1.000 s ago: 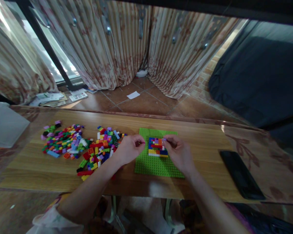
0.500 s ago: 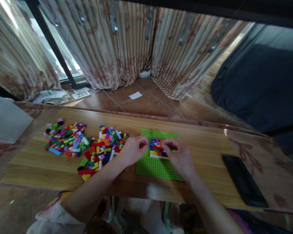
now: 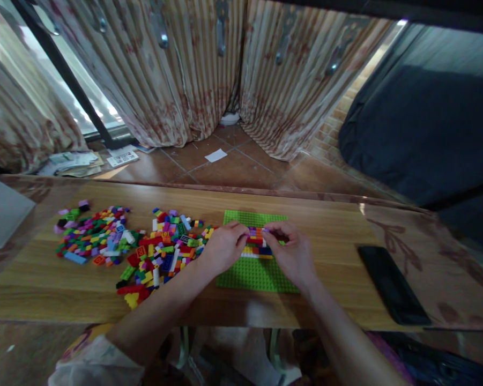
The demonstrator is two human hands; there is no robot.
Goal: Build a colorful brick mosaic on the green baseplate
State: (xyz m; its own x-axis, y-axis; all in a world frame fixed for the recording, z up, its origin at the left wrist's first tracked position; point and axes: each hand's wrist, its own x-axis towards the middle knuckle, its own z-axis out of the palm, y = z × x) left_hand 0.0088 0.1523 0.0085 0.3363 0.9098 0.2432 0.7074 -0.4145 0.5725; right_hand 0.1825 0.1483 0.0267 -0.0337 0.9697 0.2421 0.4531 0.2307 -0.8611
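A green studded baseplate [image 3: 241,276] lies on the table and bears a low block of multicoloured toy bricks [image 3: 256,241] in rows. My left hand [image 3: 226,247] is at the block's left side, thumb and index finger pinched together at its upper left edge. A speck of purple shows by these fingertips, too small to name. From the right, my right hand [image 3: 292,253] reaches over the block, its thumb and forefinger closed at the upper right part. Whatever is between those fingertips is hidden. Both hands cover parts of the block.
Loose bricks [image 3: 169,252] are heaped left of the baseplate, beside another pile of small pieces [image 3: 100,230]. A black phone-like slab [image 3: 392,284] rests at the right of the wooden table [image 3: 329,214]. A whitish translucent container [image 3: 4,212] stands at far left.
My left hand has moved right relative to the baseplate, from beside the block to its upper left edge. My right hand stays at the block. The whole view has shifted slightly.
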